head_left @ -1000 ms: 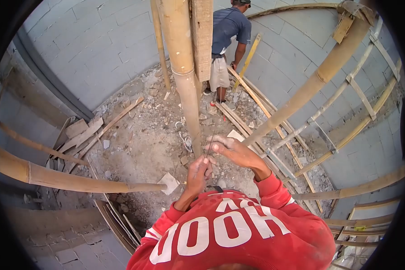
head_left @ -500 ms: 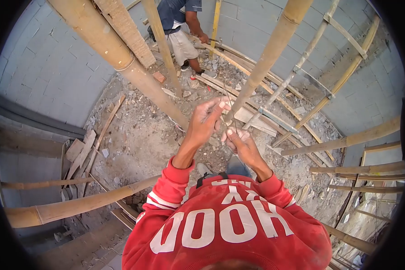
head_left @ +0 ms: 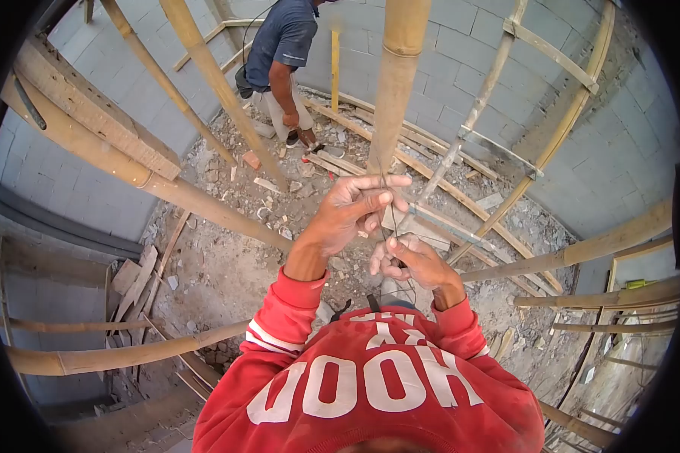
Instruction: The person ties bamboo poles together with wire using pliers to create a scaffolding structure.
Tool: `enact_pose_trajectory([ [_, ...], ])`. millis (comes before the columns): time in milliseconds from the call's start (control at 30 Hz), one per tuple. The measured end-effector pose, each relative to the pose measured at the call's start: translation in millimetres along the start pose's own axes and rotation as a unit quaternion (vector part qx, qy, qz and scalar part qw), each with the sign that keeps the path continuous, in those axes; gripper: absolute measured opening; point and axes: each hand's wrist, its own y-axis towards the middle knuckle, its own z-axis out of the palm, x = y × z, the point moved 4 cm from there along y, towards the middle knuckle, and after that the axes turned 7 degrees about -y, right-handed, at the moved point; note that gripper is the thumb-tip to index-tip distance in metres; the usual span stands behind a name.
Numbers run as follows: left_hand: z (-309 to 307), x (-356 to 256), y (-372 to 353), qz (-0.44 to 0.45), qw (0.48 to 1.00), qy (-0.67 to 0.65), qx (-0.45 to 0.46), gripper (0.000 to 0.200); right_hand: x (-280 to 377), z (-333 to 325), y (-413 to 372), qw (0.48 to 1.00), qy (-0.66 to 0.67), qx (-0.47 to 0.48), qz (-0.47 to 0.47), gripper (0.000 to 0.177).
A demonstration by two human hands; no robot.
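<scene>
A thin dark wire point(head_left: 392, 226) runs between my two hands in front of my chest, with loose strands trailing below. My left hand point(head_left: 346, 215) is closed on its upper part, thumb bent in and index finger stretched along to the right. Slightly lower and to the right, my right hand point(head_left: 414, 260) pinches the wire between thumb and fingers. An upright bamboo pole point(head_left: 397, 90) stands just beyond my hands. The exact grip inside my left fingers is partly hidden.
A co-worker point(head_left: 283, 60) leans towards the rubble-strewn floor, one hand near several planks point(head_left: 340, 162). A thick bamboo pole point(head_left: 211, 208) slants across on the left. A bamboo ladder point(head_left: 499, 128) leans at the grey block wall point(head_left: 461, 45). More bamboo poles point(head_left: 567, 260) cross at right.
My left index finger has straightened out across the wire. My view has shifted, so the poles sit differently. The co-worker's hand has gone from a long board down to the planks.
</scene>
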Motion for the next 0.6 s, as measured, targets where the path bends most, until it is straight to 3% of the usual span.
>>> enact_pose_trajectory([
  [33, 6.1, -2.5, 11.2, 0.005, 1.0, 0.002, 0.0, 0.044, -0.7, -8.6, -2.1, 0.997, -0.027, 0.074, 0.002, 0.059],
  [100, 14.9, -6.1, 28.6, 0.039, 0.995, 0.075, -0.051, 0.044, 4.3, -19.0, -9.7, 0.997, -0.031, 0.067, 0.024, 0.06],
  [167, 25.8, -2.7, 43.3, 0.052, 0.995, 0.075, -0.046, 0.047, 17.5, -31.2, -11.3, 0.999, -0.007, -0.038, -0.018, 0.061],
  [267, 44.7, 4.2, 52.9, 0.08, 0.989, 0.109, -0.058, 0.06, 25.1, -49.2, -12.2, 0.996, 0.011, -0.08, -0.036, 0.062],
  [467, 45.4, -20.7, 51.2, 0.219, 0.963, 0.123, -0.095, 0.068, 34.7, -63.3, 4.5, 0.999, -0.024, -0.001, -0.044, 0.06],
  [600, 38.5, -52.7, 49.9, 0.231, 0.955, 0.165, -0.086, 0.062, 56.6, -49.4, 11.7, 0.999, 0.037, 0.005, -0.029, 0.052],
])
